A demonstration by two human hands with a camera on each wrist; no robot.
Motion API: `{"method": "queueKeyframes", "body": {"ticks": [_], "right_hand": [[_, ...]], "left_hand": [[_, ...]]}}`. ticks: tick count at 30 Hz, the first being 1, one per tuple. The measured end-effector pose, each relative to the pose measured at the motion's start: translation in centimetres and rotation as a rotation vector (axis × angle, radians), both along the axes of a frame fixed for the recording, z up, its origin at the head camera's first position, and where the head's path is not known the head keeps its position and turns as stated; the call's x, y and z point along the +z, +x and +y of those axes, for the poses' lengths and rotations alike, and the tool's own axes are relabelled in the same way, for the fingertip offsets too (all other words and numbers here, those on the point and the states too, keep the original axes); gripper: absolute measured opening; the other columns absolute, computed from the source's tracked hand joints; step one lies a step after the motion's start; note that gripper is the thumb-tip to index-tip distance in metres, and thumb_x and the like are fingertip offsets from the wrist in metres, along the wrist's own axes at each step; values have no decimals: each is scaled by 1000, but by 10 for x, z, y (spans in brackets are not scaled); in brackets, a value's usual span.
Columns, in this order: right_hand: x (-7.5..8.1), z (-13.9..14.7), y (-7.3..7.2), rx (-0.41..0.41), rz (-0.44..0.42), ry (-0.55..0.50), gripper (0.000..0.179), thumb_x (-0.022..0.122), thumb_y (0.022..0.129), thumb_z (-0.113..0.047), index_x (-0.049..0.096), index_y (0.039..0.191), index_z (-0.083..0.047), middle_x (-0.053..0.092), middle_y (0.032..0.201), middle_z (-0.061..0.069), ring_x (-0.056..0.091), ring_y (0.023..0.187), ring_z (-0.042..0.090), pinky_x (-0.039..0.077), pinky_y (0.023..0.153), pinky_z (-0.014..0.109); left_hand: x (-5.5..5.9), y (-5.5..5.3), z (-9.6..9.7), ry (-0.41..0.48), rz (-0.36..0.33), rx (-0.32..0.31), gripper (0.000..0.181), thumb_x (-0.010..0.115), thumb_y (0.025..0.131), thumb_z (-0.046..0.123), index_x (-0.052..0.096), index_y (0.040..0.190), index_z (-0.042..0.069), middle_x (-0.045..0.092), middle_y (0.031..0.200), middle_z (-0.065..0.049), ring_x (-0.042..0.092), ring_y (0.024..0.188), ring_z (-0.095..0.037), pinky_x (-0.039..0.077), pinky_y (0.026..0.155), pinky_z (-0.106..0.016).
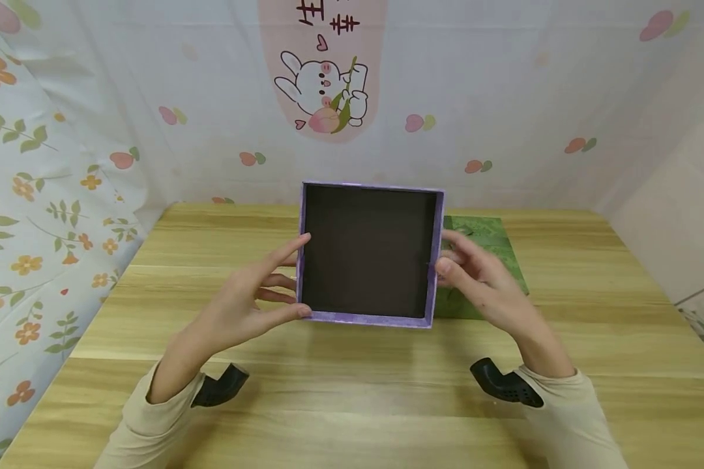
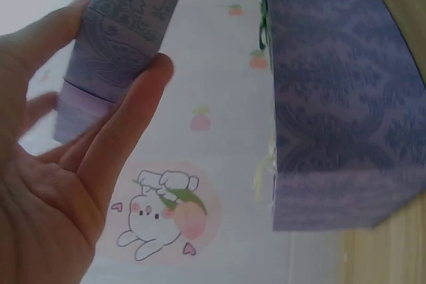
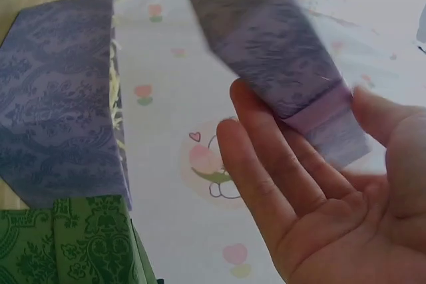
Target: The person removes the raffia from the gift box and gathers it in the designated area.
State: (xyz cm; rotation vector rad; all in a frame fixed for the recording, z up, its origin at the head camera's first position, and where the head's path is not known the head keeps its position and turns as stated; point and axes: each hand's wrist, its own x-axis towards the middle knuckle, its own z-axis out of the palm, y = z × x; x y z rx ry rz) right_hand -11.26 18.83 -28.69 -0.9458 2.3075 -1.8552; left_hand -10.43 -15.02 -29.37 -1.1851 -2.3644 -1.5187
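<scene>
A square purple box lid (image 1: 366, 254), its black inside facing me, is held up between both hands. My left hand (image 1: 234, 312) grips its left side, thumb at the lower corner. On the opposite side my right hand (image 1: 495, 286) pinches the wall, thumb in front and fingers behind. Both wrist views show the lid's patterned purple side with a paler band. Below it, a matching purple box (image 2: 339, 91) stands on the table, pale yellow shredded filler at its top edge. That box is hidden behind the lid in the head view.
A green patterned box (image 1: 493, 241) stands beside the purple box, partly behind the lid. The wooden table (image 1: 358, 404) ends at a printed white cloth (image 1: 211, 85). Black curved mounts (image 1: 220, 387) sit at both wrists.
</scene>
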Motion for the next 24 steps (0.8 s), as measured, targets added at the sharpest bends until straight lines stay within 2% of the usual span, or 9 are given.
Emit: {"method": "queueKeyframes", "body": {"ticks": [2, 5, 9, 15, 20, 24], "right_hand": [[1, -1, 1, 15, -12, -50, 56, 42, 98, 2, 21, 148, -10, 61, 116, 15, 62, 98, 23, 51, 81, 34], [3, -1, 3, 30, 10, -45, 75, 46, 95, 5, 7, 151, -24, 41, 141, 14, 57, 110, 25, 49, 84, 33], [4, -1, 5, 35, 22, 61, 82, 55, 90, 5, 10, 151, -26, 18, 153, 3, 46, 122, 25, 45, 91, 29], [3, -5, 6, 23, -45, 162, 76, 61, 90, -3, 22, 149, -30, 18, 153, -7, 46, 122, 23, 49, 85, 34], [0, -16, 8, 11, -105, 177, 74, 64, 89, -11, 25, 147, -35, 23, 150, -7, 48, 121, 21, 51, 81, 37], [-2, -37, 8, 35, -146, 155, 73, 66, 88, -16, 26, 146, -38, 28, 148, -1, 60, 105, 20, 51, 76, 37]], "left_hand": [[0, 1, 0, 12, -99, 10, 87, 75, 75, -1, 29, 147, 17, 51, 125, -15, 66, 88, -18, 54, 67, -31], [-1, 0, -2, 26, -204, 22, 87, 73, 78, 1, 27, 148, 22, 50, 125, -16, 65, 88, -19, 55, 64, -33], [0, 0, -4, 47, -276, 28, 86, 73, 79, 2, 27, 148, 27, 48, 127, -15, 63, 88, -22, 55, 63, -35], [3, 0, -8, 29, -312, 23, 86, 72, 81, 5, 25, 148, 29, 48, 125, -15, 64, 87, -22, 55, 64, -36], [8, 3, -21, -3, -337, 34, 84, 70, 82, 3, 25, 148, 28, 46, 125, -13, 63, 84, -22, 54, 69, -36], [10, 10, -42, -22, -332, 61, 81, 66, 84, -1, 24, 149, 25, 45, 122, -14, 62, 84, -20, 53, 69, -34]]}}
